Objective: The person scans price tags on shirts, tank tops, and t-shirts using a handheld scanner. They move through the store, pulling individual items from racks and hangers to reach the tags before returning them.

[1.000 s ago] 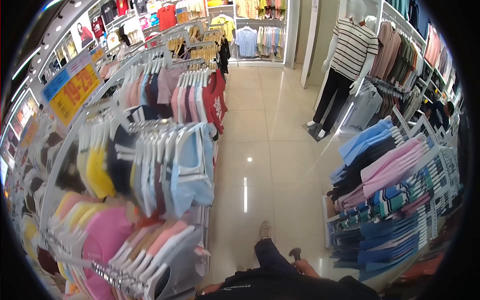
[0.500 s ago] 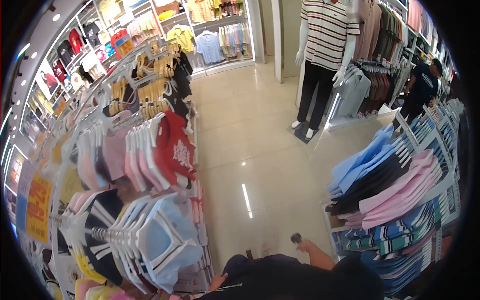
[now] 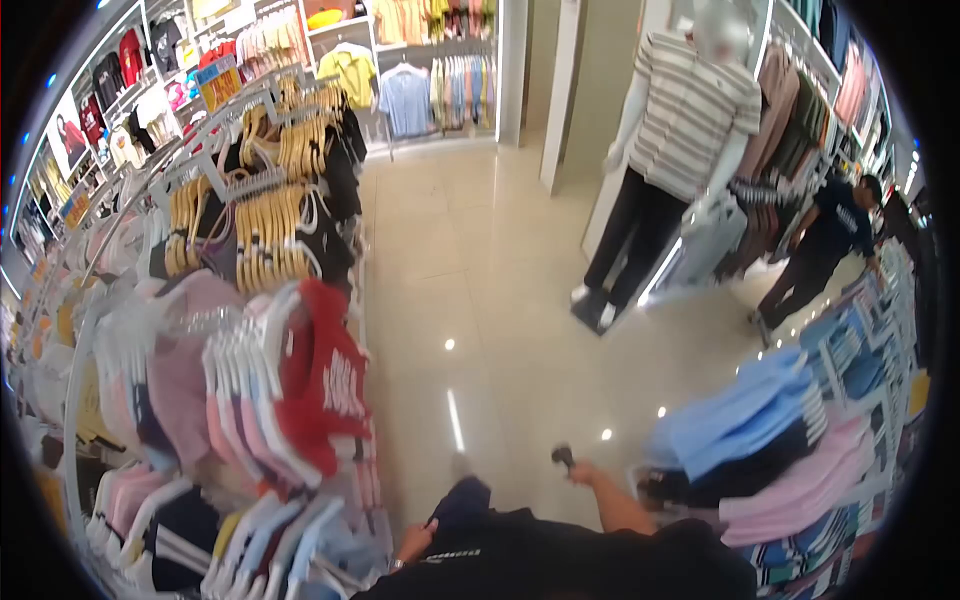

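Glossy beige floor between clothing racks; our right hand grip clamps a small dark object; our left hand grip we cannot tell.

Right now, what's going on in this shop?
A person is in a clothing shop aisle, with a rack of hanging shirts on their left and blue and pink shirts on their right. Their right hand grips a small dark object; their left hand is low by the hip. Ahead are a striped-shirt mannequin and another person in dark clothes.
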{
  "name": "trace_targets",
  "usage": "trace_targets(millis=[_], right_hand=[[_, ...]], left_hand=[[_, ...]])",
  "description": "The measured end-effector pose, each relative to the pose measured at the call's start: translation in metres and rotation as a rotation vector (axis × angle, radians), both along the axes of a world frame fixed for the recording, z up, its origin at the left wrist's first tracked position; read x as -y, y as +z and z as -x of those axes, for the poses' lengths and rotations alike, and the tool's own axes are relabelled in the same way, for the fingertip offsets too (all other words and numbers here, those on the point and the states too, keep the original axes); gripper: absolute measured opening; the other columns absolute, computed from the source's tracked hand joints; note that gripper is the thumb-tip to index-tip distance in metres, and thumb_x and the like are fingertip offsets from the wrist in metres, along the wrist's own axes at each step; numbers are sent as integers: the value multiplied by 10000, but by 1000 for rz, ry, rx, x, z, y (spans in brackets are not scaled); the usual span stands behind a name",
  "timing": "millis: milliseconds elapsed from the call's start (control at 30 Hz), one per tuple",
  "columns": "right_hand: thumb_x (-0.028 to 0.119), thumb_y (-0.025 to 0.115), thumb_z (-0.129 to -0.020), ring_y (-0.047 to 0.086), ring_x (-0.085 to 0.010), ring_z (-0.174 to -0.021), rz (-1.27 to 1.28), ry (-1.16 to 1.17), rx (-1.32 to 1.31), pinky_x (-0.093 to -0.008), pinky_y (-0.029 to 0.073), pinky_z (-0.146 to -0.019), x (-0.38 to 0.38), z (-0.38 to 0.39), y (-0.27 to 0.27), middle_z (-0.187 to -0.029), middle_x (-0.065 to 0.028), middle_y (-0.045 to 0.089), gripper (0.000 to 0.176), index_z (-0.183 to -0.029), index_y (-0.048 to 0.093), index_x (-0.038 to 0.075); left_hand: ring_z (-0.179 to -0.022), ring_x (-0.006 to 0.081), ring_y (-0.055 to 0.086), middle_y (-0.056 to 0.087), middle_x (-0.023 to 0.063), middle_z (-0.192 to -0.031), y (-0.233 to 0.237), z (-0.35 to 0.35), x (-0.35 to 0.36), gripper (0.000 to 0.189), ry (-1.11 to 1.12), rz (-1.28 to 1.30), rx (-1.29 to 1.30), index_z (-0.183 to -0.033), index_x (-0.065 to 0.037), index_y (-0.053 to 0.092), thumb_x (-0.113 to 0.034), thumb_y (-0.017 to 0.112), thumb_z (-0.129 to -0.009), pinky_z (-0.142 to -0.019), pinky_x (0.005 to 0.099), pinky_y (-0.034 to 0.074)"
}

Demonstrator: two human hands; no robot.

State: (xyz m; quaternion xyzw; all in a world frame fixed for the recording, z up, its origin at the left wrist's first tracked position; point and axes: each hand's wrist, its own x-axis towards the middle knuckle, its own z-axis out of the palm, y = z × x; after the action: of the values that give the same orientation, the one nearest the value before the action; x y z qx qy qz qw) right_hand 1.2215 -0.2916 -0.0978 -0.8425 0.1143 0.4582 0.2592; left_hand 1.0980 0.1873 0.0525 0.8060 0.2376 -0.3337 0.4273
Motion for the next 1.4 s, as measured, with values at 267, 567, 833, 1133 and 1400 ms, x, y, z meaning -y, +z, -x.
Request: trace_targets(millis=[267,567,833,1133,1400], right_hand=[[279,702,-794,639,-200,-775,27,-499,-144,-355,483,-684,-43,-19,91,-812,-102,677,268,-873,717,24],[294,698,-764,617,-142,-864,-103,-469,41,-328,448,-799,-125,-184,148,-867,-124,683,325,-880,722,-9],[330,732,-722,580,-182,-774,20,-378,-166,-360,464,-667,-144,-392,36,-842,-129,660,483,-951,664,-89],[368,740,-714,671,-287,-784,30,266,-1,-386,533,-738,-199,-756,-16,-821,-170,693,382,-887,725,28],[200,743,-746,671,-207,-757,-318,-264,299,-343,521,-706,-238,-945,83,-813,-116,675,301,-940,615,8]], left_hand=[[-766,403,681,656,292,-756,-33,-172,-60,753,-191,15,-66,-801,122,661,-612,499,-850,-678,451,503],[-814,432,652,646,297,-845,-215,-231,-117,504,-712,-56,233,-1073,91,594,-371,439,-945,-723,488,506],[-736,426,646,651,254,-810,-206,-392,-162,392,-867,-245,287,-1290,-27,505,-243,384,-986,-672,490,520],[-714,425,641,644,253,-777,-66,-635,-158,413,-467,-298,401,-1156,-26,605,-344,396,-994,-651,509,498],[-708,425,648,636,253,-681,-30,-841,-135,749,-384,-212,37,-752,46,684,-666,473,-850,-682,474,492]])
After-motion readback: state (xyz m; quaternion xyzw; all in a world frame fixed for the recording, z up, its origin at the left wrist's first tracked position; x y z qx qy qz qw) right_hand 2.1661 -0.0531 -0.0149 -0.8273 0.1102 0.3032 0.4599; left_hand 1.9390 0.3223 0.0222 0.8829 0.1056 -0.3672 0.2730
